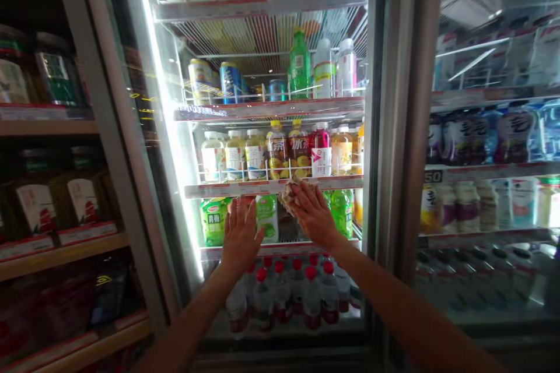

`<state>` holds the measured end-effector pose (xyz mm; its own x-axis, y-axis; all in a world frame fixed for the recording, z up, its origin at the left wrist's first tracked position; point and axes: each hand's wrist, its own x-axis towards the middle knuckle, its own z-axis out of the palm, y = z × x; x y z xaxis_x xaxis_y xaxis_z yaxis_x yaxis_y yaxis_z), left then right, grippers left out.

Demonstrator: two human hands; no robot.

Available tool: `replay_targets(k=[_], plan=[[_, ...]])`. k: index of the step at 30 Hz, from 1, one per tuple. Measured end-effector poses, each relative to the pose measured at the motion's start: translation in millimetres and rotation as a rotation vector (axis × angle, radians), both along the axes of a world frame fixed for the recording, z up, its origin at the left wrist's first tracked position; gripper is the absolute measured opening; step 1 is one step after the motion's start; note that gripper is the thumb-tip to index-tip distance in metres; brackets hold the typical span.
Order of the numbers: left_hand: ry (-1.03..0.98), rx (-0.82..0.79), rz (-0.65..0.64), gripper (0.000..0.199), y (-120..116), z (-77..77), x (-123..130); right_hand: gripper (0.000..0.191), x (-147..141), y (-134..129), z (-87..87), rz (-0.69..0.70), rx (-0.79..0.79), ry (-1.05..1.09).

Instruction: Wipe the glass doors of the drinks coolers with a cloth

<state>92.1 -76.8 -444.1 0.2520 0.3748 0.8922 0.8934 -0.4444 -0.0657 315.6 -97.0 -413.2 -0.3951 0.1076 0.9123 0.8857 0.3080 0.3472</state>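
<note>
A lit drinks cooler stands in front of me, with a glass surface across its front. My right hand [312, 214] presses a crumpled, light brown cloth [289, 197], level with the shelf edge [231, 189] below the tea bottles. The cloth sits under its fingers. Left of it, my left hand [240, 233] is raised with its fingers stretched out and nothing in it, in front of the green packs [214, 221]. Whether its palm touches the glass cannot be made out.
Bottles with red caps [262, 291] fill the cooler's bottom. A metal door frame [400, 128] stands at the right, with another stocked cooler beyond it. Wooden shelves [65, 253] with dark bottles are on the left.
</note>
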Motion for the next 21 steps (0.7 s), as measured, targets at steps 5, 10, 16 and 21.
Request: replay_targets(k=[5,10,16,21], plan=[[-0.011,-0.012,-0.012,0.067,-0.6,-1.5,1.9,0.041,61.1,-4.2,24.6,-0.087,0.247,0.388],[-0.047,-0.028,0.002,0.068,0.1,-3.4,7.0,0.044,36.7,2.4,13.5,-0.093,0.214,0.348],[-0.027,-0.029,-0.018,0.066,-2.4,-1.0,3.4,0.042,14.8,-3.1,-4.0,-0.039,0.017,0.032],[-0.024,-0.036,-0.016,0.068,-2.3,-2.1,5.4,0.041,59.7,-1.7,27.8,-0.139,0.225,0.472]])
